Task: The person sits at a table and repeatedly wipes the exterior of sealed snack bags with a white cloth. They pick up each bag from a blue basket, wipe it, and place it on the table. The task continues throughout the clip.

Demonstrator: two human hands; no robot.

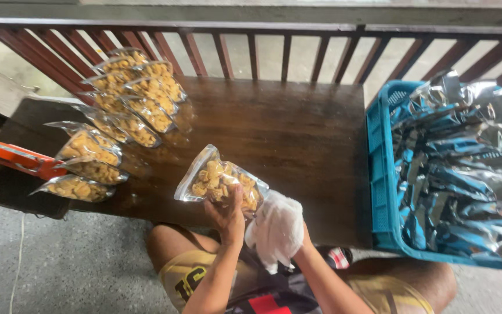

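Note:
My left hand [226, 215] grips a clear plastic pouch of golden-brown snack pieces [219, 181] by its lower edge, holding it above the near side of the dark wooden table [286, 134]. My right hand [300, 235] holds a white cloth [277, 227] bunched against the pouch's right corner. Both hands are close together over my lap, just at the table's front edge.
Several filled snack pouches [126, 99] lie in rows on the table's left part. An orange tool [18, 158] rests at the far left. A blue plastic crate [382, 174] of silver and blue foil packets stands on the right. A brown railing [251, 35] runs behind.

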